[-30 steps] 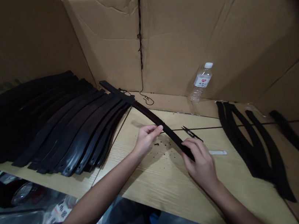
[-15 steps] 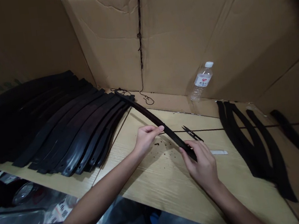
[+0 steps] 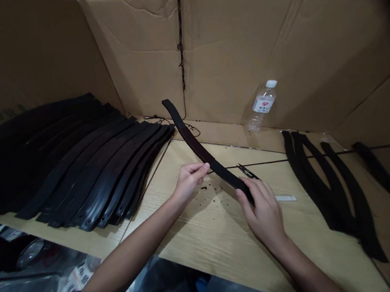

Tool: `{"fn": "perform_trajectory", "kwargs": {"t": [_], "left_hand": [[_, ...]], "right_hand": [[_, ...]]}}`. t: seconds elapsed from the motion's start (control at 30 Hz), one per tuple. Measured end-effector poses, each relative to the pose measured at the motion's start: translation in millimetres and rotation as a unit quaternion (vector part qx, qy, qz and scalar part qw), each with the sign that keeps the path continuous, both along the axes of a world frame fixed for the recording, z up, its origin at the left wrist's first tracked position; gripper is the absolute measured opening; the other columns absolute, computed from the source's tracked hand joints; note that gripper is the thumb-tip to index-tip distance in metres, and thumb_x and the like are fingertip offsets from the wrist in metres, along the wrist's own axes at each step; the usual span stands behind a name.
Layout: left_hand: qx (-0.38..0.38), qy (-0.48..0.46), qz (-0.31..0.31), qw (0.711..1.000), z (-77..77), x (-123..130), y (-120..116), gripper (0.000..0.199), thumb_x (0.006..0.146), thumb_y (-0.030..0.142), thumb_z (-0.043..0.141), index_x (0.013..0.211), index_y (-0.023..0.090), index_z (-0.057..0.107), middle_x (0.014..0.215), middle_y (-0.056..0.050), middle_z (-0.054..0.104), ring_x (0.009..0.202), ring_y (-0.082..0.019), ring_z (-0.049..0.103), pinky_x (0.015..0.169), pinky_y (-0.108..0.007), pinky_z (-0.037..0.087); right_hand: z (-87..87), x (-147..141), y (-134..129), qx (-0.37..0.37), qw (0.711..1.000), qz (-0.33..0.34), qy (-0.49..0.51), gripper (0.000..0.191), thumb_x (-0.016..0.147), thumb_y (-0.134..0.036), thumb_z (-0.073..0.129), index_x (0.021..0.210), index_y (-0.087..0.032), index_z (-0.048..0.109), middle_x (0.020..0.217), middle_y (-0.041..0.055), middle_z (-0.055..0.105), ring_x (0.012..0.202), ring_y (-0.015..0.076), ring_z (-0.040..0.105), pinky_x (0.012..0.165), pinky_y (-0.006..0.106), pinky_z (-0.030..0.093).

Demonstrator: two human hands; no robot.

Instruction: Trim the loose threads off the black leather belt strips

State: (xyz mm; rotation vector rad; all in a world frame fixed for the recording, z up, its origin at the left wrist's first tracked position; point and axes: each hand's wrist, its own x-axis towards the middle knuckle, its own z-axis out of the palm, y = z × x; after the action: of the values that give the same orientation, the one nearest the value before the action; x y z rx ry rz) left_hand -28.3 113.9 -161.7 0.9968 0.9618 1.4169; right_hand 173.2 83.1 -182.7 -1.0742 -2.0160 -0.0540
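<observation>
A long, curved black strip is held slantwise above the table, its far end raised towards the cardboard wall. My left hand is closed in a pinch at the strip's left edge, near its middle. Around the near end my right hand is closed, thumb on the left side and fingers over the right. A thin black cord stretches from behind the strip, close to my left fingertips, to the right edge of view. Just beyond my right hand lie black thread snips, partly hidden by it.
Many similar black strips are piled at the left, and several more lie at the right. A plastic bottle stands by the cardboard wall. Dark crumbs and a white strip lie on the wooden table.
The held strip has turned to show its broad face, and its far end has risen and shifted right, away from the pile. The cord's right part sits higher. Both hands have barely moved.
</observation>
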Motion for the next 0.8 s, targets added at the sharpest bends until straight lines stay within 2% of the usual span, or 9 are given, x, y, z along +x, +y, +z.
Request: {"fn": "perform_trajectory", "kwargs": {"t": [0.1,0.3,0.43,0.53,0.63,0.8], "left_hand": [[0.004,0.007,0.016,1.0,1.4,-0.2,0.6,0.05,0.065,0.051,0.081,0.049,0.015,0.051,0.047,0.006,0.03,0.046,-0.005,0.021,0.048,-0.027,0.01],[-0.018,0.012,0.057,0.998,3.2,1.4,1.2,0.05,0.06,0.051,0.084,0.046,0.015,0.053,0.044,0.005,0.034,0.046,-0.005,0.025,0.049,-0.027,0.013],[-0.035,0.016,0.052,0.998,5.5,3.6,-1.2,0.049,0.056,0.055,0.084,0.053,0.014,0.06,0.046,0.007,0.032,0.046,-0.004,0.023,0.048,-0.027,0.012],[-0.018,0.012,0.034,0.999,6.4,4.0,-2.2,0.051,0.06,0.056,0.082,0.051,0.015,0.054,0.046,0.007,0.03,0.046,-0.004,0.021,0.048,-0.027,0.011],[-0.006,0.001,0.017,1.0,6.1,2.7,-1.8,0.053,0.066,0.055,0.079,0.049,0.016,0.046,0.047,0.008,0.028,0.045,-0.005,0.02,0.047,-0.027,0.01],[0.015,0.013,0.029,0.999,6.0,-0.1,-1.3,0.053,0.069,0.051,0.078,0.048,0.016,0.045,0.048,0.007,0.028,0.047,-0.005,0.021,0.048,-0.027,0.012]], "right_hand": [[1.6,1.6,1.7,0.03,0.999,0.013,0.013,0.022,0.095,-0.022,0.054,0.116,-0.015,0.057,0.102,0.0117,0.065,0.095,0.0249,0.06,0.083,0.04,0.051],[5.9,-0.8,-0.4,0.076,0.995,0.041,0.053,0.031,0.089,-0.015,0.063,0.119,-0.019,0.058,0.102,0.0111,0.068,0.092,0.0252,0.062,0.082,0.042,0.052],[3.9,-1.5,-1.1,0.087,0.993,0.054,0.058,0.03,0.089,-0.008,0.058,0.116,-0.022,0.059,0.097,0.0086,0.067,0.09,0.0238,0.064,0.08,0.041,0.053],[1.2,-1.1,-1.2,0.078,0.994,0.058,0.047,0.032,0.089,-0.007,0.053,0.116,-0.023,0.06,0.1,0.0089,0.064,0.094,0.0237,0.063,0.081,0.041,0.054],[0.1,-2.1,-2.1,0.054,0.996,0.048,0.05,0.031,0.09,-0.014,0.057,0.12,-0.021,0.058,0.107,0.0112,0.061,0.102,0.0251,0.061,0.086,0.042,0.053],[0.8,-2.6,-1.8,0.014,0.999,0.025,0.04,0.034,0.096,-0.022,0.053,0.13,-0.018,0.051,0.115,0.0134,0.062,0.108,0.0267,0.058,0.089,0.044,0.051]]}}
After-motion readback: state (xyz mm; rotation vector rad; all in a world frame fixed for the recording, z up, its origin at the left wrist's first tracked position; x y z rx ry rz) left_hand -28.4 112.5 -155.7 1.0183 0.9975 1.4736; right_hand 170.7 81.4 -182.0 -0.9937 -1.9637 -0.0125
